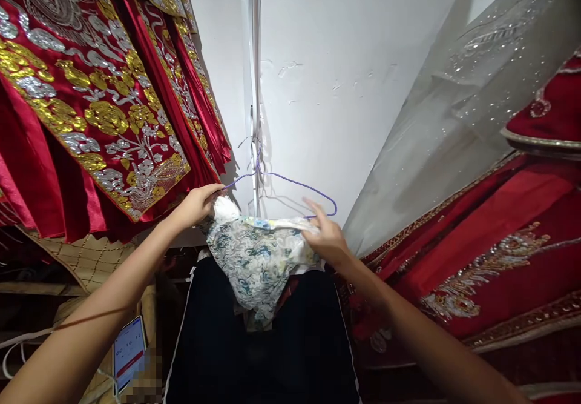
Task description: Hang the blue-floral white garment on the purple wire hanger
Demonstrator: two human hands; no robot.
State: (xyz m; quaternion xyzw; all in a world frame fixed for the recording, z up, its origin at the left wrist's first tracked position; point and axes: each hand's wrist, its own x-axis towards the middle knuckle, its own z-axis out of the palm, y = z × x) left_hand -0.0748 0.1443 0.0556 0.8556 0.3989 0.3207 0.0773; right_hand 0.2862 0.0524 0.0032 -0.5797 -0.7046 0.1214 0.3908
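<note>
A white floral garment (258, 258) with a blue, green and yellow pattern hangs bunched over my dark-clothed lap. Behind its upper edge is a purple wire hanger (299, 183), its hook up by a white upright pole. My left hand (203, 203) is closed at the garment's left shoulder, pinching it together with the hanger's left arm. At the other side, my right hand (325, 232) has the garment's right upper edge between thumb and fingers. Its upper fingers are stretched out and blurred, just below the hanger's bare right arm.
Red garments with gold and silver embroidery (109, 113) hang at the left. A sheer sparkly white fabric (436, 107) and red beaded garments (499, 252) hang at the right. A phone (129, 352) showing a timer lies at lower left. White wall (363, 40) stands behind.
</note>
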